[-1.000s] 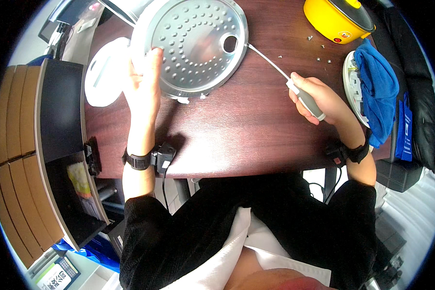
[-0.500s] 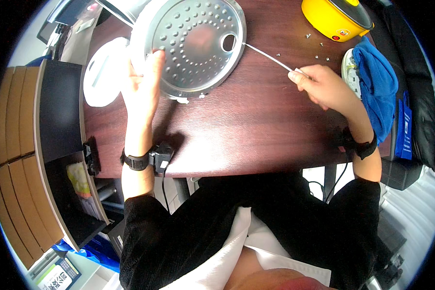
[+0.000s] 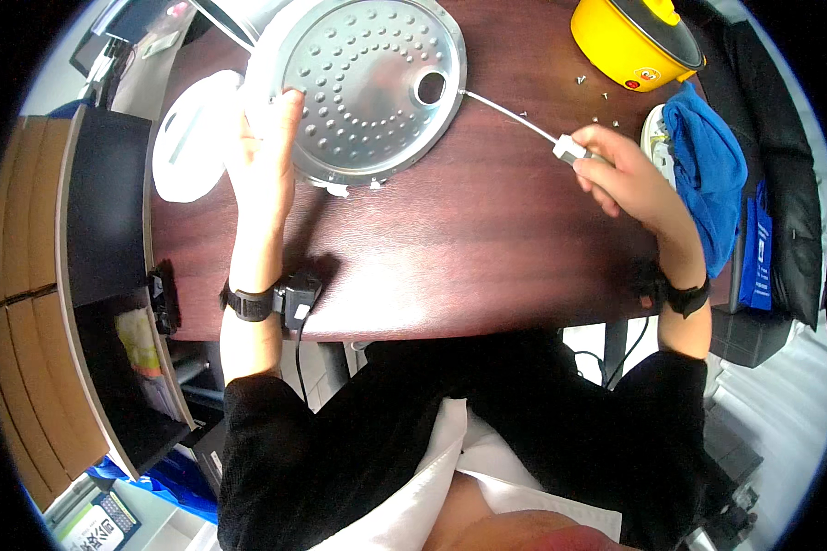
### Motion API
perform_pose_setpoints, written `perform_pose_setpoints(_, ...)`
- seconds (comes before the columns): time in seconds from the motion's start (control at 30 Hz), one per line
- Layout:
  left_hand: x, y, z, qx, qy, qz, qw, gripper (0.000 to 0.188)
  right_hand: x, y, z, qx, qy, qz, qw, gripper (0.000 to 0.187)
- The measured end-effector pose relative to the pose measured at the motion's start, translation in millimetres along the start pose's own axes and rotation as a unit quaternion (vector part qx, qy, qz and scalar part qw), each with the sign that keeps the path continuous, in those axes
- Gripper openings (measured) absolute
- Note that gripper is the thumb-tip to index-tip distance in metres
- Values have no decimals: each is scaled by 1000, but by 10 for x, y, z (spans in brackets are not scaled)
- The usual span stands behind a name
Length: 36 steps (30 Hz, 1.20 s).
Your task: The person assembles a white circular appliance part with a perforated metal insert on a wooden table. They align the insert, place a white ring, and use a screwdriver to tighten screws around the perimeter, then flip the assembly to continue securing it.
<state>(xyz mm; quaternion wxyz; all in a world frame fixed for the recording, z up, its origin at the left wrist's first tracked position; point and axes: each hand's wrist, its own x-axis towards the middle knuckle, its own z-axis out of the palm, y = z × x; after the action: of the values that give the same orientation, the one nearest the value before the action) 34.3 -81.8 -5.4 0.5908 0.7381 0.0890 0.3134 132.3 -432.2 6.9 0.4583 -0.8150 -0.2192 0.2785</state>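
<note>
My left hand (image 3: 265, 179) is wrapped round the left edge of a round metal rice cooker lid (image 3: 368, 106), tilted toward me above the table. Its silvery inner face has rings of small dimples and a round hole at the right. From the lid's right rim, beside the hole, a thin white cable (image 3: 510, 112) runs to my right hand (image 3: 627, 174). Those fingers are closed on the white plug-like end (image 3: 570, 149) of the cable. Small white bits stick out at the lid's lower rim. My left fingers behind the lid are hidden.
A white oval plastic part (image 3: 191, 147) lies left of the lid. Several small screws (image 3: 581, 80) are scattered before a yellow electric pot (image 3: 636, 46). A blue cloth (image 3: 706, 174) partly covers a white part (image 3: 654, 138) at the right. Cardboard boxes fill a shelf (image 3: 110, 202) at left.
My right hand has turned slightly, and the white plug-like end now shows between its fingers. The cable curves more than before. My left hand keeps its hold on the lid.
</note>
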Motion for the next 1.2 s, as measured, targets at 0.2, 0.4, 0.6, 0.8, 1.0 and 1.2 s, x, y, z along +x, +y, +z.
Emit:
perform_pose_setpoints(0.2, -12, 22, 27, 9, 5, 18, 1000, 29, -151, 47, 255, 337, -63, 157, 926, 36)
perform_pose_setpoints(0.4, -20, 18, 20, 17, 6, 19, 1000, 28, -149, 192, 351, 487, -71, 148, 858, 39)
perform_pose_setpoints(0.6, -18, 7, 16, 6, 2, 22, 1000, 27, -216, 160, 432, 503, -98, 117, 851, 38)
perform_pose_setpoints(0.8, -15, -17, -4, 17, 0, 30, 999, 27, -202, 89, 444, 528, -96, 154, 830, 38)
perform_pose_setpoints(1.0, -24, 6, 20, 19, 8, 30, 999, 26, -214, 109, 440, 536, -105, 146, 825, 37)
perform_pose_setpoints(1.2, -16, -16, -6, 8, 7, 11, 1000, 27, -192, 203, 459, 566, -141, 119, 804, 40)
